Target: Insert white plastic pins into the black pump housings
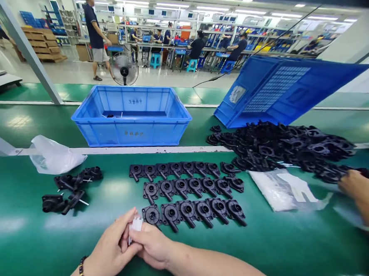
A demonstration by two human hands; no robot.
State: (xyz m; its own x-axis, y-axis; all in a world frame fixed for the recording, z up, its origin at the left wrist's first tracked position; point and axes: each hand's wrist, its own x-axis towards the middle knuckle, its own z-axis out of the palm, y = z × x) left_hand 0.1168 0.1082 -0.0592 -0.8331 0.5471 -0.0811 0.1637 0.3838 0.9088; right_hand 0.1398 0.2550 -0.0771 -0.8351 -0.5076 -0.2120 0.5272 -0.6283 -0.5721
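Observation:
A small bundle of thin white rods (135, 226) is gathered between my two hands, low in the middle of the view. My left hand (114, 246), with a beaded bracelet at the wrist, curls round the bundle from the left. From the other side my right hand (155, 244) closes on it, the thumb lying across the rods. Just beyond my fingers, black plastic pump housings (186, 210) lie in three rows, round openings up and spouts towards me. The nearest housing (152, 215) sits right beside my right hand. My fingers hide the rods' lower ends.
Behind stands a blue crate (134, 130). A tilted blue crate (263, 91) backs a heap of black parts (281, 144). A plastic bag (281, 190) lies right, near another person's hand (366, 193). Black assemblies with white rods (71, 195) and a crumpled bag (54, 156) lie left.

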